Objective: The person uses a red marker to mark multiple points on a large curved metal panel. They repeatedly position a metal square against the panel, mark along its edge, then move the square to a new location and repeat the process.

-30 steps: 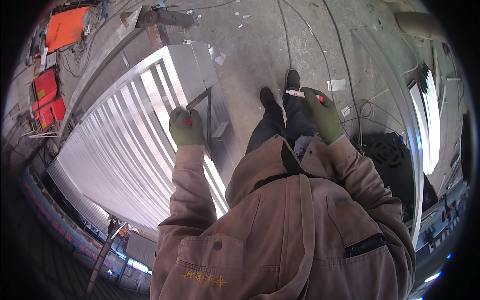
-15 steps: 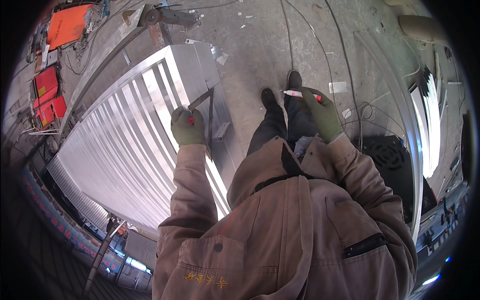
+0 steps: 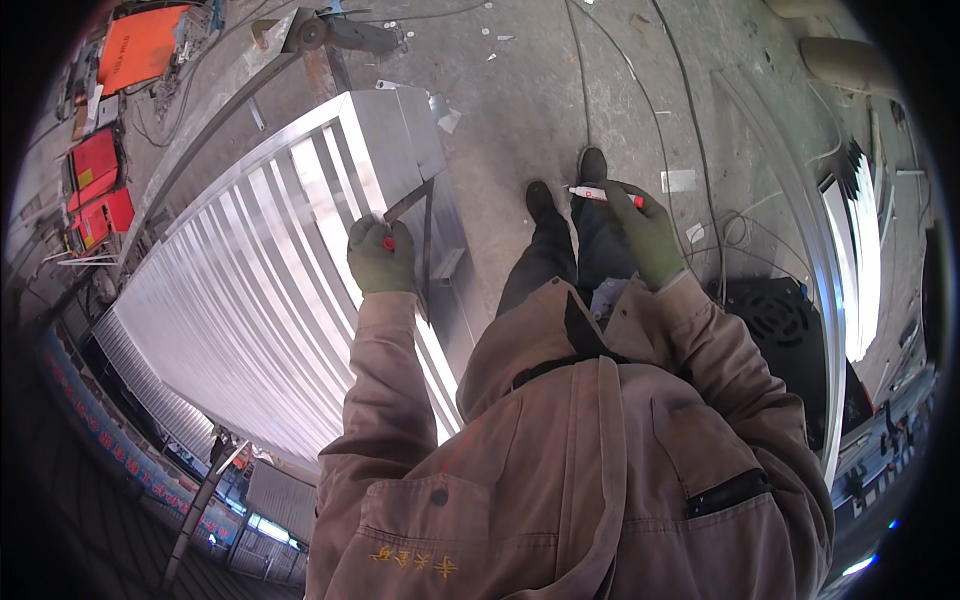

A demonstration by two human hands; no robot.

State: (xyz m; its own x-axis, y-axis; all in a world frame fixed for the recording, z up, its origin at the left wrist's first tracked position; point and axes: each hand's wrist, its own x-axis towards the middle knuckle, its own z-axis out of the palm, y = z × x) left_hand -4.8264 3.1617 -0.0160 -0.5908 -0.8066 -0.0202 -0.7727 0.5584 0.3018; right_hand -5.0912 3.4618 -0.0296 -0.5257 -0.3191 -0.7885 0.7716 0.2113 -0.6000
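Note:
Both of my hands wear green work gloves. My left hand (image 3: 381, 256) is closed over the edge of a ribbed, silvery metal panel (image 3: 250, 310), with a small red cap (image 3: 389, 243) showing between its fingers. From beside these fingers a dark L-shaped metal square (image 3: 410, 201) reaches across the panel's side; whether the hand also grips it I cannot tell. My right hand (image 3: 648, 236) is closed around a white marker (image 3: 590, 192) with a red end, held level above my legs, its thin tip pointing left.
Cables (image 3: 690, 120) run over the concrete floor among scraps. A black vented box (image 3: 770, 310) stands by my right arm, beside a long curved-looking metal rail (image 3: 790, 160). Red cases (image 3: 95, 170) and an orange sheet (image 3: 142, 45) are at the far left. A rusty steel stand (image 3: 320, 60) lies beyond the panel.
The view has shifted slightly, so the scene sits a little further right. Both hands keep their hold, with the left still at the panel edge and the right still holding the marker.

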